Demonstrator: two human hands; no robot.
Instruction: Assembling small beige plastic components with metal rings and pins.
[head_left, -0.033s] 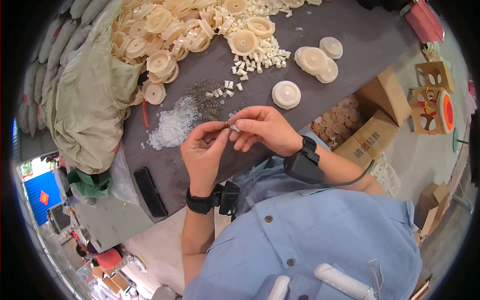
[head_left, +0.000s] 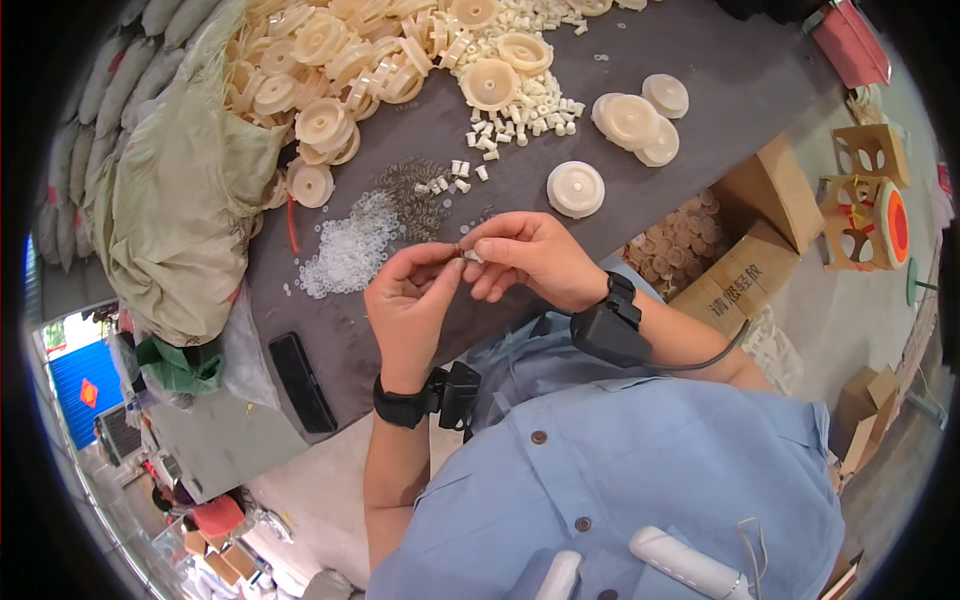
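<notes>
My left hand (head_left: 408,305) and my right hand (head_left: 532,258) meet fingertip to fingertip over the near part of the table. Between the right fingers shows a small white plastic piece (head_left: 472,257). The left thumb and forefinger are pinched against it; a tiny dark bit shows there, too small to name. Just beyond the hands lie a heap of clear little rings (head_left: 345,250), a pile of thin dark metal springs (head_left: 412,200) and a few loose white plastic plugs (head_left: 460,170). One round cream plastic wheel (head_left: 576,189) lies flat beyond my right hand.
Cream wheels (head_left: 322,122) and white plugs (head_left: 545,115) are heaped at the far side. Several round pieces (head_left: 630,122) lie right. A black phone (head_left: 301,383) rests near the left edge, beside a pale green sack (head_left: 165,220). A cardboard box (head_left: 745,270) stands at right.
</notes>
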